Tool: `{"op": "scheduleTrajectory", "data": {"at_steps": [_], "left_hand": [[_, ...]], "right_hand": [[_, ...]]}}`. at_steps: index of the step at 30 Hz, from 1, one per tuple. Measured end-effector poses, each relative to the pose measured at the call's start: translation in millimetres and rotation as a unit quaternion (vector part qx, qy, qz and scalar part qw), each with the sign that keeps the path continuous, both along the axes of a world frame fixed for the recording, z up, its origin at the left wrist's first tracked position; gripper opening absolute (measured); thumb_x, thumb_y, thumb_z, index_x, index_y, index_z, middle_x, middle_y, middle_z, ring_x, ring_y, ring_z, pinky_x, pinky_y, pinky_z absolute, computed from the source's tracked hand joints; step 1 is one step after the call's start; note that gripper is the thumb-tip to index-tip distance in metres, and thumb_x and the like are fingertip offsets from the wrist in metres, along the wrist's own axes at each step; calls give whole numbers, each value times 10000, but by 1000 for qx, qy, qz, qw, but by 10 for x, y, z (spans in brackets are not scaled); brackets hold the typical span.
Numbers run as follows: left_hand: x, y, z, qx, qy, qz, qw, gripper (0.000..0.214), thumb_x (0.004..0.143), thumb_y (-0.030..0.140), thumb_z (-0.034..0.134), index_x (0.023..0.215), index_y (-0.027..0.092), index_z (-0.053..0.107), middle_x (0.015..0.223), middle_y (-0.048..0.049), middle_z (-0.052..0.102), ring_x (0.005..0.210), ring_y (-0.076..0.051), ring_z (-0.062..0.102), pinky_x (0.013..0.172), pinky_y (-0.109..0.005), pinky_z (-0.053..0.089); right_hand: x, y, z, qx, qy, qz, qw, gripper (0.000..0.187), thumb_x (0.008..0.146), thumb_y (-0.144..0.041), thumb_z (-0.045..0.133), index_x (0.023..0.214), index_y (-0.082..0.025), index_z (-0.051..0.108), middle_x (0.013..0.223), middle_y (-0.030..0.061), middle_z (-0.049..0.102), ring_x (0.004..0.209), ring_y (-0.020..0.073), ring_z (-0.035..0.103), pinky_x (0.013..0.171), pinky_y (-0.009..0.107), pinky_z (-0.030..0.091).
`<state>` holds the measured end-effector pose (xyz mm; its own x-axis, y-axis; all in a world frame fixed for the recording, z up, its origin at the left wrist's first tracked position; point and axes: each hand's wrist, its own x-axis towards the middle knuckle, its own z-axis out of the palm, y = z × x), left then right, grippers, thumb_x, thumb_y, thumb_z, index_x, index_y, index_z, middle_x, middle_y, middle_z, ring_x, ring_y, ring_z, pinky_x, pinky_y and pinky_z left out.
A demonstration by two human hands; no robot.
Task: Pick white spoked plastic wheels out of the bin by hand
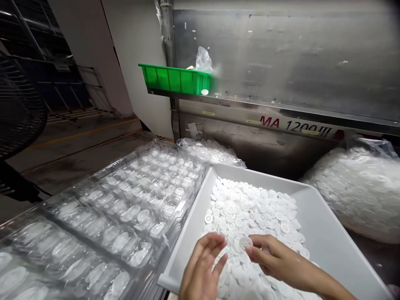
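Note:
Many small white plastic discs [253,208] lie heaped in a grey-white bin [315,216] in front of me. Between the thumb and forefinger of my right hand [275,258] is one translucent white disc [245,243], held above the heap. My left hand [203,266] hovers over the bin's left part, its fingers curved and apart with nothing seen between them. Left of the bin, a clear plastic tray [125,208] has rows of round pockets, many with white discs in them.
A full clear bag of white discs [359,187] stands right of the bin, and another plastic bag [209,150] lies behind it. On a metal ledge sits a green bin [176,80]. A machine panel [281,58] rises at the back; a fan [18,104] stands at far left.

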<state>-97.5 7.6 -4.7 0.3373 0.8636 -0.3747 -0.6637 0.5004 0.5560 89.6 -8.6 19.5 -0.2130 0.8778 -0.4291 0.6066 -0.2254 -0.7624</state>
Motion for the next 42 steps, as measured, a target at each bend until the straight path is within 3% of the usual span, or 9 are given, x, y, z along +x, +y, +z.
{"op": "scheduleTrajectory", "data": {"at_steps": [5, 12, 19, 27, 30, 33, 35, 38, 42], "left_hand": [[457, 76, 41, -121, -73, -83, 987, 427, 827, 287, 433, 1203, 89, 480, 1197, -155, 602, 953, -183, 611, 870, -305, 430], [479, 120, 53, -192, -120, -66, 972, 523, 782, 155, 456, 1288, 93, 339, 1266, -159, 538, 1106, -206, 558, 998, -333, 381], [464, 150, 93, -193, -157, -78, 965, 521, 813, 166, 408, 1318, 103, 291, 1264, -176, 527, 1113, -230, 555, 1012, -350, 359], [474, 122, 8, -207, -199, -107, 952, 496, 847, 264, 393, 1313, 102, 335, 989, -116, 623, 785, -126, 619, 883, -289, 413], [472, 120, 1, -206, -211, -108, 949, 505, 850, 267, 375, 1318, 82, 325, 943, -111, 629, 802, -138, 625, 907, -302, 402], [468, 132, 18, -204, -214, -113, 948, 518, 857, 260, 349, 1329, 57, 287, 1105, -169, 605, 1032, -213, 595, 996, -348, 348], [469, 144, 34, -201, -217, -117, 948, 507, 860, 242, 330, 1320, 33, 291, 1163, -194, 581, 1124, -242, 543, 1033, -365, 312], [474, 163, 59, -189, -226, -129, 947, 488, 861, 230, 322, 1291, -2, 327, 1157, -222, 584, 1158, -271, 516, 1053, -394, 282], [477, 178, 64, -182, -236, -140, 944, 459, 869, 209, 303, 1287, 21, 340, 1161, -216, 585, 1166, -255, 510, 1061, -393, 266]], "right_hand": [[-140, 12, 278, 27, 36, 11, 999, 292, 903, -394, 435, 773, -187, 596, 747, -31, 591, 686, 99, 519, 604, 209, 373], [10, 23, 39, 95, 45, -42, 994, 269, 940, -370, 355, 850, -221, 560, 800, -27, 561, 705, 123, 486, 636, 241, 382], [-6, 5, 28, 195, 64, -37, 978, 224, 944, -326, 362, 829, -231, 528, 823, -7, 520, 751, 128, 506, 683, 255, 398], [-77, -20, -108, 244, 54, -35, 968, 167, 927, -268, 403, 808, -209, 504, 805, 22, 487, 703, 138, 503, 630, 273, 409], [-81, -10, -122, 243, 69, -58, 966, 175, 924, -267, 409, 810, -215, 530, 797, 21, 518, 694, 140, 515, 621, 268, 407], [-80, 13, -95, 212, 106, -91, 967, 201, 927, -295, 406, 830, -232, 570, 791, 15, 567, 733, 145, 544, 661, 261, 421], [-83, 32, -73, 170, 132, -121, 969, 212, 928, -338, 408, 867, -242, 588, 776, 5, 581, 638, 115, 531, 583, 230, 426], [-89, 52, -65, 109, 162, -161, 967, 249, 926, -391, 397, 914, -237, 593, 811, 4, 596, 415, 41, 365, 376, 184, 323], [-68, 55, -108, 105, 162, -183, 964, 215, 911, -368, 442, 949, -234, 606, 864, 21, 617, 418, 28, 348, 373, 171, 308]]}}
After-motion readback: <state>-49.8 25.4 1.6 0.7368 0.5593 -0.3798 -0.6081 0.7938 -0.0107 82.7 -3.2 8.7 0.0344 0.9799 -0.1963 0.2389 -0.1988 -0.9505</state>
